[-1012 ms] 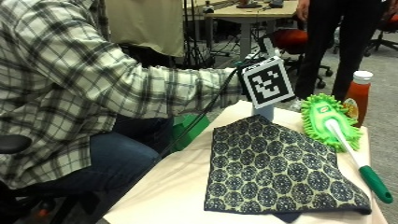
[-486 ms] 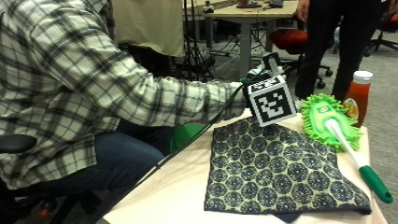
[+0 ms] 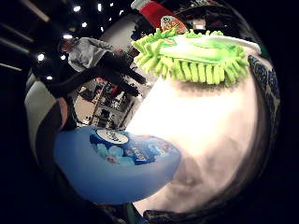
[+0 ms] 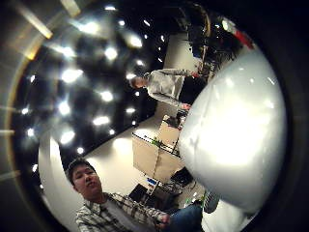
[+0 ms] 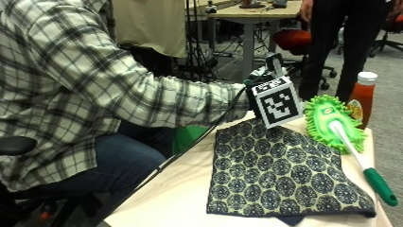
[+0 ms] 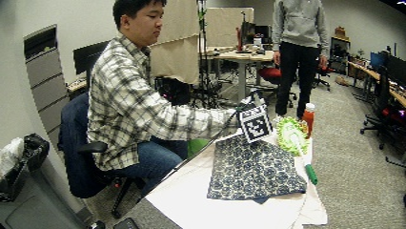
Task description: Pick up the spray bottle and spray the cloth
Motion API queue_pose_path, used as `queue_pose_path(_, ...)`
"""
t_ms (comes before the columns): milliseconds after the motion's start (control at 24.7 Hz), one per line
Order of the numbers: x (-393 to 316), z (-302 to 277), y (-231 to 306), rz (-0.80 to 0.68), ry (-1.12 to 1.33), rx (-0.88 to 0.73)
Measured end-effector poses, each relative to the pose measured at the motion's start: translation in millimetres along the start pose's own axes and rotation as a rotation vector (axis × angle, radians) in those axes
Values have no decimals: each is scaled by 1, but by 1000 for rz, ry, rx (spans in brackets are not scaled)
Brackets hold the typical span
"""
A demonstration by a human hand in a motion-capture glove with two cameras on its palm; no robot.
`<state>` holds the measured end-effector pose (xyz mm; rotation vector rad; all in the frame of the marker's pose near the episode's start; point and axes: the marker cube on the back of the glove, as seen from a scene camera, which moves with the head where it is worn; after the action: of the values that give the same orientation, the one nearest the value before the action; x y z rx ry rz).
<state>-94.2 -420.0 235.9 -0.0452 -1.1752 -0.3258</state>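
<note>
Cream tabletop [image 5: 189, 198], patterned cloth [image 5: 277, 175] flat; blue spray bottle [image 3: 117, 165] sits close under your gloved right hand [image 5: 261, 78], orientation and grip unclear.

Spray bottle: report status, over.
Right hand at cloth's far edge, grip unseen. Blue spray bottle close to palm, hold unconfirmed. Cloth flat on table. Green duster beside cloth, not blocking.

duster [image 5: 332, 124] – ketchup bottle [image 5: 360, 98] crowd cloth's [image 5: 277, 175] far side
</note>
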Motion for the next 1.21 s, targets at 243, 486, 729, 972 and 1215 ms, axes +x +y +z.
queue_pose_path(243, 0, -2, 7, 39, -42, -157)
queue_pose_path(486, -2, -19, 15, 79, 56, -249)
queue_pose_path(729, -19, -51, 31, 77, 192, -257)
queue_pose_path(972, -64, -75, 62, 90, -189, -240)
queue_pose_path(1215, -120, -128, 132, 22, 137, -117)
